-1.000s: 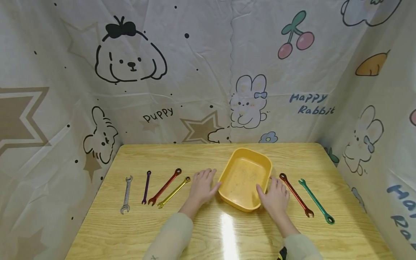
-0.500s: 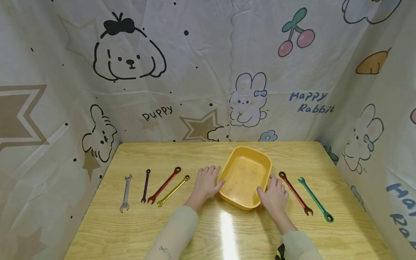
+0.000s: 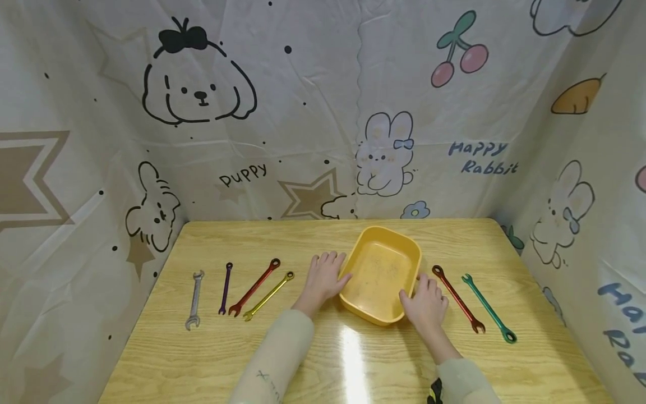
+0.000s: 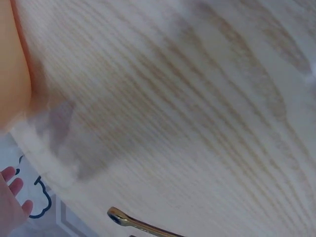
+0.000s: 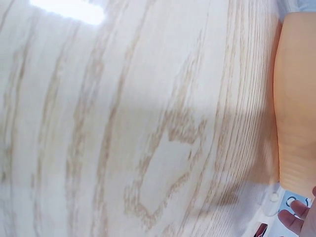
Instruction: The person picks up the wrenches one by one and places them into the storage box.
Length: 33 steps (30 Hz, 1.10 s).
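A yellow rectangular tray (image 3: 370, 315) sits empty in the middle of the wooden table (image 3: 303, 241). My left hand (image 3: 325, 278) lies flat on the table with its thumb against the tray's left wall. My right hand (image 3: 426, 300) lies flat at the tray's near right corner, thumb touching the wall. Neither hand holds anything. In the left wrist view the tray (image 4: 12, 74) shows at the left edge, with my fingertips (image 4: 10, 197) below it. The right wrist view shows the tray (image 5: 296, 98) wall and fingertips (image 5: 296, 217).
Left of the tray lie a silver wrench (image 3: 194, 299), a purple wrench (image 3: 225, 288), a red wrench (image 3: 254, 287) and a gold wrench (image 3: 269, 295). Right of it lie another red wrench (image 3: 457, 298) and a green wrench (image 3: 488, 308). Cartoon-printed cloth walls close three sides.
My left hand has slid a little right and farther along the tray's left side. The right hand and the tray have barely moved.
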Motion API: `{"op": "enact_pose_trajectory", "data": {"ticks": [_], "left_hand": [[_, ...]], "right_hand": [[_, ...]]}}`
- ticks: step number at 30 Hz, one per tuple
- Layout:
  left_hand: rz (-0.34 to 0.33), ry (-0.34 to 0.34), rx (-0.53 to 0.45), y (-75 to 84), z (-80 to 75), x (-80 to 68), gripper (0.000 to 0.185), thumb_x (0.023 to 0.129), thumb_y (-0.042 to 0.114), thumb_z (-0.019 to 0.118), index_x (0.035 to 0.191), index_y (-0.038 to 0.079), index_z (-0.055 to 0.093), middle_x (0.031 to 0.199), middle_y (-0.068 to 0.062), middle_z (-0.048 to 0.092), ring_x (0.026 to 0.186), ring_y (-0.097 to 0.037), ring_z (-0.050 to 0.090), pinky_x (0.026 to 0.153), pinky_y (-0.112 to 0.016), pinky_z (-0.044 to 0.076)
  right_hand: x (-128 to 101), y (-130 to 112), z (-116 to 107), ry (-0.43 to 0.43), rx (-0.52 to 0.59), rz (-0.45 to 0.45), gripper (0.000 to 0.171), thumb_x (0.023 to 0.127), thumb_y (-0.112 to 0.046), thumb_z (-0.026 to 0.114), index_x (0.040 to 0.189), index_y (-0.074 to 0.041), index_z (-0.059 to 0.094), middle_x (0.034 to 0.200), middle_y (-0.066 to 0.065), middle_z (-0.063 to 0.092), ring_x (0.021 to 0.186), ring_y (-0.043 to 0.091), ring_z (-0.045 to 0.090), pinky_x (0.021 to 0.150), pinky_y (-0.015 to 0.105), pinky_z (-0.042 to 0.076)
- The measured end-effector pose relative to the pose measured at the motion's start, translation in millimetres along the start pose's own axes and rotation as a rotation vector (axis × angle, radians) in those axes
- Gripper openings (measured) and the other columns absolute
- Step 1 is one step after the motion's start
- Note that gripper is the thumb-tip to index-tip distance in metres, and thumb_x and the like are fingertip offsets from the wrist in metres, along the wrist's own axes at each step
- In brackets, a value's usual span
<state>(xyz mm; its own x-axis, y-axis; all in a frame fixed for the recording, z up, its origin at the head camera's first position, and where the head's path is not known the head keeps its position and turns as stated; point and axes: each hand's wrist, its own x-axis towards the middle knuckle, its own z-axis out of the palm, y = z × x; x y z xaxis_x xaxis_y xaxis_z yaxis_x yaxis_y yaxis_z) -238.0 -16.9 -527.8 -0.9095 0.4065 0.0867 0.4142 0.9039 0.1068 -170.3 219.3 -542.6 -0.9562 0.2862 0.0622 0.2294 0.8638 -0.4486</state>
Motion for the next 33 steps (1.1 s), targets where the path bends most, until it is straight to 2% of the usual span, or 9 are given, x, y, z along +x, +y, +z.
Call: {"op": "enact_pose_trajectory", "data": {"ticks": [11, 24, 33], "left_hand": [[-0.036, -0.094, -0.005, 0.1, 3.2, 3.2, 0.055, 0.091, 0.049, 0.042, 0.138, 0.022, 0.037, 0.132, -0.004, 0.045, 0.122, -0.025, 0.040, 0.102, -0.048, 0.027], [-0.052, -0.112, 0.009, 2.0, 1.3, 4.9, 0.051, 0.091, 0.038, 0.045, 0.140, 0.025, 0.035, 0.134, -0.003, 0.044, 0.123, -0.023, 0.038, 0.101, -0.047, 0.028], [-0.064, -0.117, -0.033, 1.3, 6.1, 2.1, 0.051, 0.092, 0.036, 0.042, 0.141, 0.024, 0.033, 0.134, -0.004, 0.044, 0.123, -0.024, 0.038, 0.101, -0.049, 0.027]], "right_hand": [[-1.1, 0.3, 2.4, -0.010, -0.011, -0.013, 0.053, 0.083, -0.035, 0.055, 0.124, -0.005, 0.039, 0.121, 0.022, 0.042, 0.107, 0.041, 0.042, 0.088, 0.058, 0.026], [2.6, 0.4, -0.6, -0.031, -0.029, -0.028, 0.055, 0.084, -0.033, 0.053, 0.128, -0.005, 0.036, 0.121, 0.024, 0.042, 0.107, 0.041, 0.042, 0.089, 0.059, 0.026], [3.9, 0.6, -2.0, -0.026, -0.026, -0.045, 0.051, 0.084, -0.033, 0.052, 0.126, -0.006, 0.039, 0.118, 0.024, 0.045, 0.106, 0.041, 0.043, 0.088, 0.059, 0.028]]}}
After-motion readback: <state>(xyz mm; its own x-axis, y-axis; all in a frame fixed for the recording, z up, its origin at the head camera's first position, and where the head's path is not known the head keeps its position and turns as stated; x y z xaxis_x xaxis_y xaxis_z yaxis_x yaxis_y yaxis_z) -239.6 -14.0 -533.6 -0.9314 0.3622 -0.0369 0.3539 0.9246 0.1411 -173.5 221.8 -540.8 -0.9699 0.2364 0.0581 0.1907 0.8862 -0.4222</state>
